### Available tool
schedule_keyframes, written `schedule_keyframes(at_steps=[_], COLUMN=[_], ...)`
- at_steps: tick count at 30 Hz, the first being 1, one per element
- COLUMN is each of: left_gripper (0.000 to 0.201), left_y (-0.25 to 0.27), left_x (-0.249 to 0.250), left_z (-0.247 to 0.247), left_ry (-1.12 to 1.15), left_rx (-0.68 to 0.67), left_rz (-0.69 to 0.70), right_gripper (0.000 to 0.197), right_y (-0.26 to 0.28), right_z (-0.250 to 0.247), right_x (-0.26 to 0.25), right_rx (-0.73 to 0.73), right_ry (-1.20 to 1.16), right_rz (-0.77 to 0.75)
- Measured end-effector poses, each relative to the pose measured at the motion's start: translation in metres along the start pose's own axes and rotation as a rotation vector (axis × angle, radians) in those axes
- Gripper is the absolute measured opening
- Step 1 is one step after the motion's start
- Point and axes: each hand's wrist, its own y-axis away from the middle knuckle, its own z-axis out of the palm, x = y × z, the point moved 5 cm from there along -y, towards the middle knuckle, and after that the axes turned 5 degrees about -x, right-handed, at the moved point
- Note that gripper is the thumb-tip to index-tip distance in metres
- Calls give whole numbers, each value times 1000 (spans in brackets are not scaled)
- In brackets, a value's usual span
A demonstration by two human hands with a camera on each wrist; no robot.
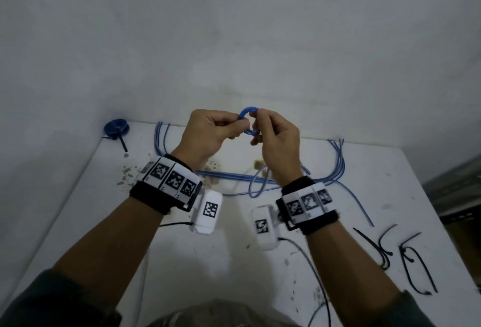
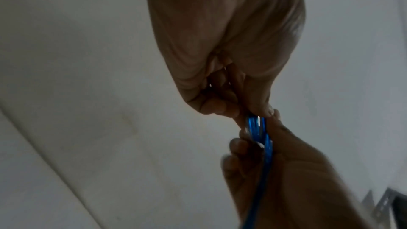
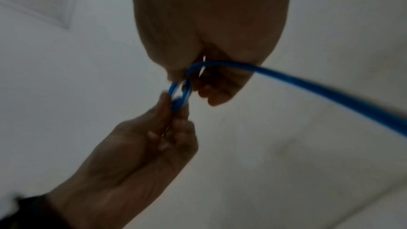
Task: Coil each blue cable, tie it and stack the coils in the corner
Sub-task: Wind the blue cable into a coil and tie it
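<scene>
Your left hand and right hand both pinch the small coil, held above the table; its free tail trails off your right grip, which is nearer to feed it.

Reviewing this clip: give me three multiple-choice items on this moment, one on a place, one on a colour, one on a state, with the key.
1. Where does the finished coil lie?
A. far left corner of the table
B. near right edge
C. on the floor

2. What colour are the loose ties at the right?
A. blue
B. black
C. red

3. How is the small cable loop held?
A. lying on the table
B. by the left hand alone
C. pinched by both hands, the right hand too

Key: A, it sits where table meets walls; B, they are dark strips; C, both hands' fingertips grip it in the air.
</scene>
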Motion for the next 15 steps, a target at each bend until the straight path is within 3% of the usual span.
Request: schedule_keyframes(at_steps=[5,10,15], left_gripper=[14,12,11], left_y=[6,5,9], left_x=[-5,-8,3], left_z=[14,1,13], left_ry=[70,-25,258], left_rx=[6,23,40], left_rz=[-1,-49,-26], right_gripper=[34,30,31], right_y=[10,-7,1], right_z=[18,5,19], right_x=[13,0,-6], right_rx=[18,-135,-5], right_ry=[-196,199,-52], right_rz=[113,-43,-72])
